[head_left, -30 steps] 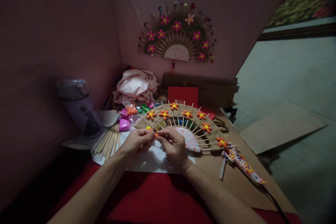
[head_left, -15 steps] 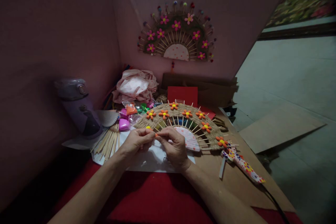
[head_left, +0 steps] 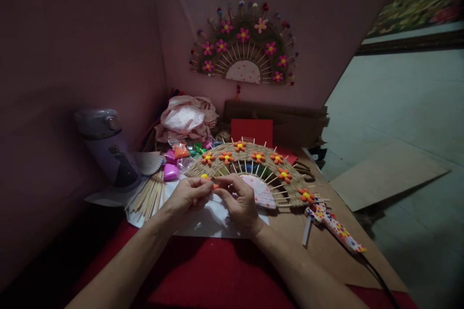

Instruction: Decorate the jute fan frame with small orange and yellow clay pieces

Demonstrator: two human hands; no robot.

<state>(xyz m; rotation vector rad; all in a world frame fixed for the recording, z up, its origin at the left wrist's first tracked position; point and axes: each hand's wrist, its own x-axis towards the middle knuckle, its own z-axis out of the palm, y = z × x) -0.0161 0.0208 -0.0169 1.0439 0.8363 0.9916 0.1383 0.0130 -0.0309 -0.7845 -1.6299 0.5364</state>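
A small orange clay piece (head_left: 216,186) sits between the fingertips of both hands, just in front of the fan-shaped craft. My left hand (head_left: 190,195) pinches it from one side, fingers curled. My right hand (head_left: 241,203) has thumb and index fingertips at its other side, with a gap showing behind the tips. Behind them lies the fan (head_left: 232,149) of twine woven over sticks, bearing several orange flowers with yellow centres. Its dotted half-round base (head_left: 259,192) is partly behind my right hand. A yellow flower centre (head_left: 205,176) shows just above my left fingers.
White paper (head_left: 203,224) lies under my hands. At left stand a purple bottle (head_left: 108,149) and loose sticks (head_left: 147,200), beside clay packets (head_left: 171,172). A flower-patterned glue gun (head_left: 337,227) with a cord rests at right on cardboard (head_left: 304,246). A finished fan (head_left: 243,65) hangs behind.
The right thumb and index finger have parted slightly, and more of the orange clay piece shows between the hands. The fan and other things stay in place.
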